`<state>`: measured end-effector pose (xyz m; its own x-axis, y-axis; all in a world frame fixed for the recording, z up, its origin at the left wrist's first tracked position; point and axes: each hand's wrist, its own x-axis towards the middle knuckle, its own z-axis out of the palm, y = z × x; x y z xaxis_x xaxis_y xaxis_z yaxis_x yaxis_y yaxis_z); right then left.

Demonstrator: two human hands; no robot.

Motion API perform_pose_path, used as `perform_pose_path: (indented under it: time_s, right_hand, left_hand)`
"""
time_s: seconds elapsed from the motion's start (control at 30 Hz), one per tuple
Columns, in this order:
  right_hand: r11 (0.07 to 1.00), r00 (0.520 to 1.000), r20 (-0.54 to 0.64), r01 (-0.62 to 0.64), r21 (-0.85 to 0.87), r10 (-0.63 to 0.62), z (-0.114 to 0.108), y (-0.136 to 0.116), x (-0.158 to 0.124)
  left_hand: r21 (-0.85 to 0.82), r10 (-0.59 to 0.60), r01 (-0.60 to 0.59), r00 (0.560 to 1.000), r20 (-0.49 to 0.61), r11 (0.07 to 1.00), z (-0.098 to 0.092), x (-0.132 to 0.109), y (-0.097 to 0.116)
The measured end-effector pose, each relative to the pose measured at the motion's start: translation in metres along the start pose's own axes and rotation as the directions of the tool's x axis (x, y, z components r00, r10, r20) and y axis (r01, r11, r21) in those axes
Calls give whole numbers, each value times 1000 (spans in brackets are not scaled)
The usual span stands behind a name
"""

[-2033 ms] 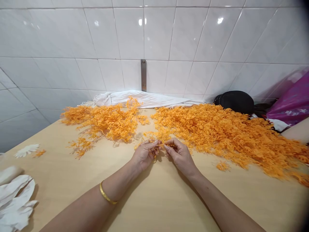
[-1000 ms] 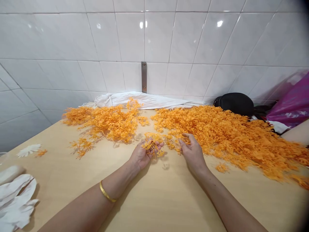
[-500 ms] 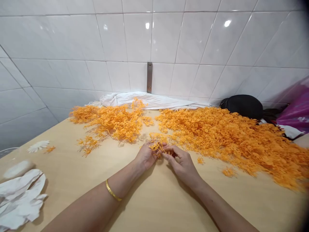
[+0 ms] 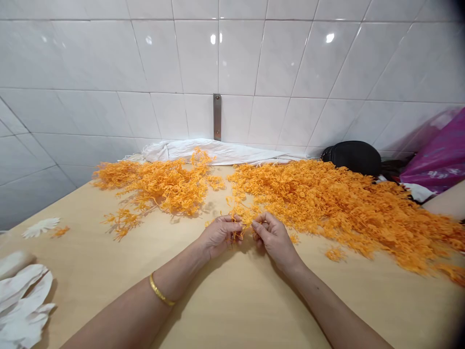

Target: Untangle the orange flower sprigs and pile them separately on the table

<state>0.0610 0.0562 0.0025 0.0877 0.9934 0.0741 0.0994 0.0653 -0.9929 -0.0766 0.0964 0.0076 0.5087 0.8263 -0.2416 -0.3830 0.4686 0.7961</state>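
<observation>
My left hand [image 4: 222,235], with a gold bangle [image 4: 160,290] on its wrist, pinches an orange, thin-branched artificial-looking sprig [image 4: 237,233] between thumb and fingers. Just to the right of it, my right hand [image 4: 271,237] has thumb and fingertips pressed together at the sprig's edge. What lies between those fingertips is too small to make out. Behind both hands, loose orange strands run into a large pile of the same sprigs [image 4: 327,198] on the right. A smaller heap of sprigs [image 4: 167,184] lies at the back left.
White cloth [image 4: 236,152] lies along the tiled wall behind the heaps. A black pouch [image 4: 354,157] and purple bag [image 4: 439,155] stand back right, near another person's forearm [image 4: 448,201]. At left are a white petal-shaped piece [image 4: 40,227], a small orange sprig [image 4: 60,231] and crumpled white material [image 4: 25,300].
My hands have drawn slightly apart, and my left thumb has closed over the sprig. The view has shifted a little to the right, bringing another person's forearm further into sight.
</observation>
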Motion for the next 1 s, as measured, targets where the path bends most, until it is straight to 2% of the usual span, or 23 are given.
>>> perform_pose_path:
  time_s: [0.1, 0.3, 0.4, 0.53, 0.63, 0.7, 0.77, 0.83, 1.0]
  right_hand:
    - [999, 998, 54, 13, -32, -11, 3, -1, -2]
    - [994, 995, -10, 104, 41, -104, 2, 1, 6]
    - [991, 995, -10, 101, 87, -100, 3, 4, 9]
    - [985, 996, 48, 72, 159, -81, 10, 4, 6]
    - [952, 997, 77, -17, 306, -7, 7, 2, 8]
    - [899, 996, 24, -83, 429, 80, -2, 1, 11]
    - [860, 990, -56, -83, 504, 129, -14, -1, 16]
    - [869, 990, -93, -45, 493, 103, -22, -5, 17]
    - [955, 999, -35, 36, 295, -27, -17, -14, 7]
  left_hand:
    - [-95, 0, -8, 997, -80, 995, 0, 0, -1]
    - [-243, -33, 41, 999, 37, 969, 3, -3, -2]
    - [-275, -22, 29, 999, 28, 961, 4, -2, -5]
    - [-328, 15, -18, 1000, -11, 945, 3, 1, -6]
    - [-386, 16, 10, 998, 65, 922, -2, 2, 3]
    - [-404, 43, -2, 995, 91, 915, -9, 3, 10]
    - [-363, 67, -33, 994, 82, 931, -15, 4, 15]
    - [-257, 54, -26, 993, 102, 966, -17, 5, 15]
    - [121, -39, 17, 983, 182, 993, -9, 0, 4]
